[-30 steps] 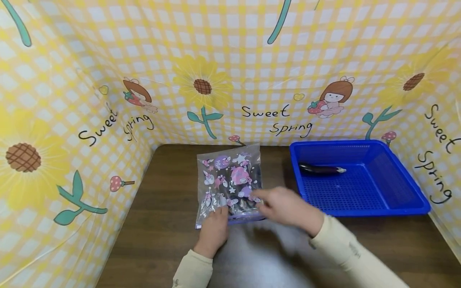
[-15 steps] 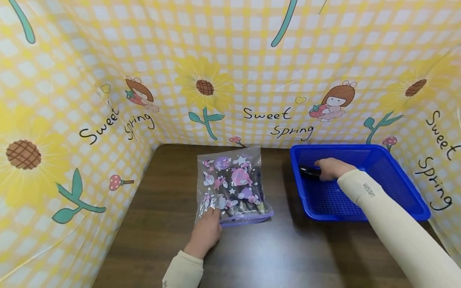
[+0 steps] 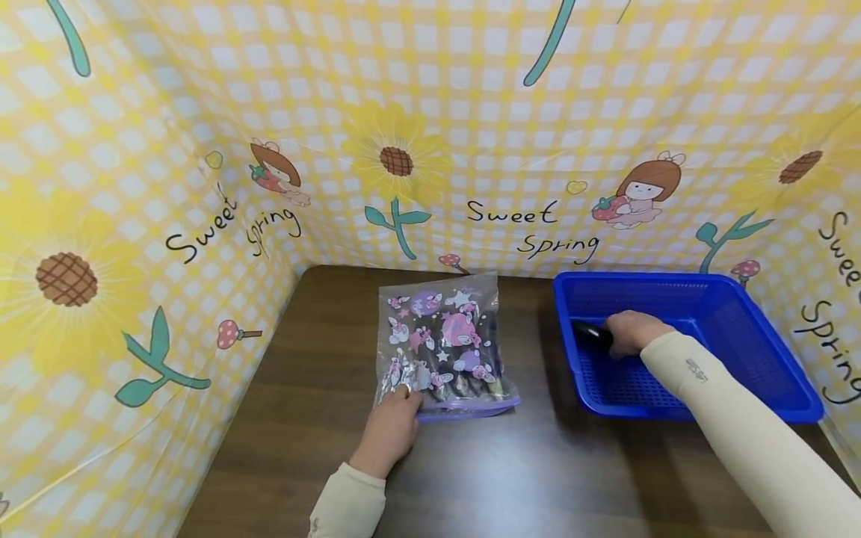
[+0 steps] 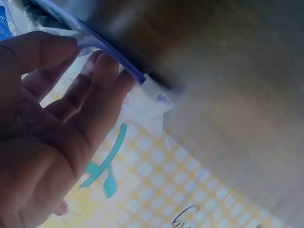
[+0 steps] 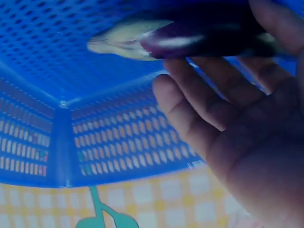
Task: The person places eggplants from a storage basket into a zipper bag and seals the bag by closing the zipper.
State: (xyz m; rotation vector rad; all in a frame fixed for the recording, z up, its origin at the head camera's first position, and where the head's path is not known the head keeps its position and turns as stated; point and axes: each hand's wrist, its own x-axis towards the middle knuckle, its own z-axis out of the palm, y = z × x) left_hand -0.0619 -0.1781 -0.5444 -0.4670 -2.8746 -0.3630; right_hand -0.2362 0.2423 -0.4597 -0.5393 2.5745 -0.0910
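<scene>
On the table lies a clear zip bag (image 3: 440, 329) printed with pink and purple cartoon figures; dark, long things with pale ends show through it. My left hand (image 3: 390, 427) pinches the near left corner of its mouth. The left wrist view shows thumb and fingers at the purple zip strip (image 4: 111, 54), close to the white slider (image 4: 155, 91). Inside the blue basket (image 3: 773, 347), my right hand (image 3: 632, 333) holds a dark purple eggplant (image 3: 592, 335). In the right wrist view the thumb is over the eggplant (image 5: 190, 40), fingers beneath, and its pale stem end sticks out.
The basket has perforated walls and stands at the right of the brown wooden table (image 3: 323, 351). A yellow checked cloth (image 3: 471, 142) with sunflowers and lettering hangs around the back and sides. Table surface lies between bag and basket.
My right hand has left the bag, reached right into the basket and taken hold of the eggplant. My left hand has stayed at the bag's corner, shifting slightly left along it.
</scene>
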